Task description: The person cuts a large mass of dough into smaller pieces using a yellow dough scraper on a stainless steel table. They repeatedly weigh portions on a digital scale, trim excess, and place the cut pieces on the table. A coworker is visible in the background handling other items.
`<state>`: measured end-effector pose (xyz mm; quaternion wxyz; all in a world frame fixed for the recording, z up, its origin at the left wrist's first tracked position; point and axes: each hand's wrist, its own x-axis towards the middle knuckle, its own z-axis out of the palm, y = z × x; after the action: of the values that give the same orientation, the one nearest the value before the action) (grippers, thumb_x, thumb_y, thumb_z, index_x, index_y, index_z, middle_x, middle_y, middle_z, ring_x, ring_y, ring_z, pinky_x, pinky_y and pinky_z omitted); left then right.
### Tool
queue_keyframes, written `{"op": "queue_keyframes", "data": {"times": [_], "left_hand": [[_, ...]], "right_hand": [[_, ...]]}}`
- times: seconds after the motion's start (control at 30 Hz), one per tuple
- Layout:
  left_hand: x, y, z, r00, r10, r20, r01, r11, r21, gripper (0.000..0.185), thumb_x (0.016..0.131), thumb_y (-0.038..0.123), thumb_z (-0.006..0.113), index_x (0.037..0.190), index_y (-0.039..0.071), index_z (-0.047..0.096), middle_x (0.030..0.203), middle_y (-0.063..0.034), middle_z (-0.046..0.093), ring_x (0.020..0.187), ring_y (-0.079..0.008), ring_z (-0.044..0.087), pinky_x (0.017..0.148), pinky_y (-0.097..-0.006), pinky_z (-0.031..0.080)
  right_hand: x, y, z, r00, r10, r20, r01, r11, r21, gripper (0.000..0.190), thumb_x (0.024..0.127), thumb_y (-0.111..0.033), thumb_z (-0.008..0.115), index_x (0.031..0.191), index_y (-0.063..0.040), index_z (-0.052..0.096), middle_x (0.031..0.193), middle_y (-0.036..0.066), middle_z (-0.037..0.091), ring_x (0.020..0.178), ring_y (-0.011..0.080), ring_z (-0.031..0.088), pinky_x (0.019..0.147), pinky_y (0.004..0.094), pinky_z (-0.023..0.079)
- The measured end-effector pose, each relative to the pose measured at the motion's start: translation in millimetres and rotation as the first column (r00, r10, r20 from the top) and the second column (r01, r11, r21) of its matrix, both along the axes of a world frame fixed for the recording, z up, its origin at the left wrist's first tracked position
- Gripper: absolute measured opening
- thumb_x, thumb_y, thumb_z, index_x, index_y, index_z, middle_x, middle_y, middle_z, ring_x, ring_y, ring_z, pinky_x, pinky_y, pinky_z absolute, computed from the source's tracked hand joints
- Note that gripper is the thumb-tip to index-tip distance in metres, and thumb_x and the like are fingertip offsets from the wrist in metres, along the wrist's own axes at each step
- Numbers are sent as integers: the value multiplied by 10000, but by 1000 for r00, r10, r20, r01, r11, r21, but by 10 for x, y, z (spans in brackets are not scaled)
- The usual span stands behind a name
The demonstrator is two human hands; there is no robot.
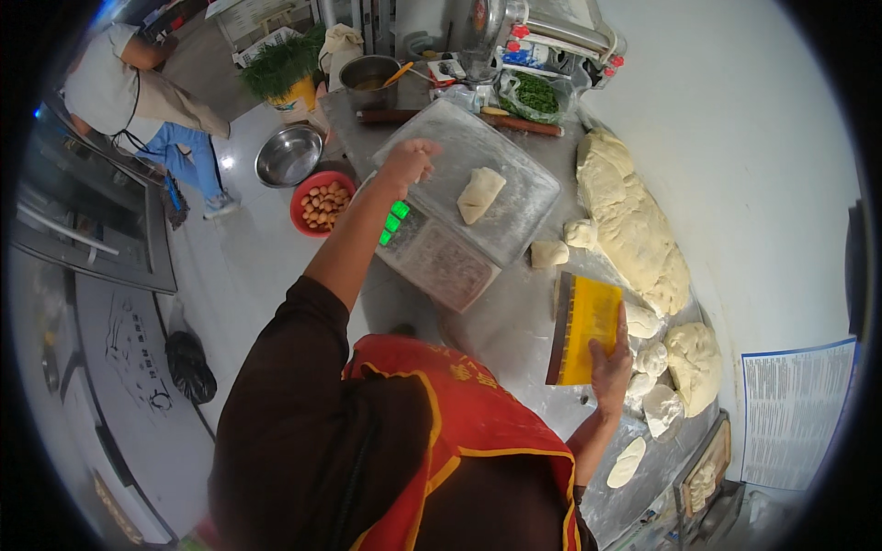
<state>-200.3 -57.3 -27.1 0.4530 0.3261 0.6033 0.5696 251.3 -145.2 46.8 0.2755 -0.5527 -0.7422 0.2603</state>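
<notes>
My right hand (610,365) grips a yellow dough scraper (594,330) with a dark edge, held above the floured metal worktop. My left hand (411,164) is over the far left part of a floury metal scale pan (444,138). Its fingers are curled, and whether they hold anything is hidden. One piece of dough (481,195) rests on the pan, to the right of that hand. Green digits glow on the scale (435,256) in front of the pan. Two small dough pieces, one cut piece (549,254) and another (580,234), lie between pan and large dough mass (634,220).
More dough lumps (692,368) lie right of the scraper. Behind the pan are a rolling pin (520,125), a steel pot (375,81) and a bag of chopped greens (534,93). A red bowl of eggs (324,204) stands at left; a person (148,103) is farther off.
</notes>
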Motion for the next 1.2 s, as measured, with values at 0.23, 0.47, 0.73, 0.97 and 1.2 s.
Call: {"op": "queue_keyframes", "data": {"times": [0.23,0.47,0.73,0.97,1.2], "left_hand": [[646,36,-129,812,-70,-579,79,997,-9,379,757,200,675,1090,24,636,1010,-121,639,853,-250,607,782,-374,496],[1056,178,-281,370,127,-920,-25,992,127,478,684,351,726,1015,17,639,954,-211,631,917,-363,598,810,-459,486],[1968,-267,195,534,-393,-749,494,864,-101,433,745,343,685,1070,63,631,1019,-204,636,986,-340,605,839,-445,488],[2554,-671,-770,127,-540,-832,472,771,-428,394,807,330,666,1112,88,614,1092,-168,604,1032,-356,588,856,-435,485],[2701,4,-862,596,-488,-638,529,836,-147,258,828,199,615,1045,67,662,1112,-179,601,1003,-354,600,841,-425,483]], "right_hand": [[3,-98,99,998,-48,-35,46,997,-64,737,800,72,518,1478,-129,310,1235,169,597,993,212,615,862,302,476],[218,-176,-6,996,-78,-52,75,995,-61,731,803,64,521,1478,-120,311,1234,171,602,951,181,609,851,298,483],[592,-209,-128,965,-264,6,264,965,-11,713,798,62,524,1465,-98,330,1271,199,576,1079,221,610,901,308,470],[660,-156,-221,953,-301,31,302,951,-70,716,818,37,541,1473,-137,308,1181,221,616,1009,299,648,845,368,509],[513,280,-699,968,-174,179,162,983,83,750,829,3,581,1476,-219,275,1041,256,633,895,438,621,741,457,523]]}}
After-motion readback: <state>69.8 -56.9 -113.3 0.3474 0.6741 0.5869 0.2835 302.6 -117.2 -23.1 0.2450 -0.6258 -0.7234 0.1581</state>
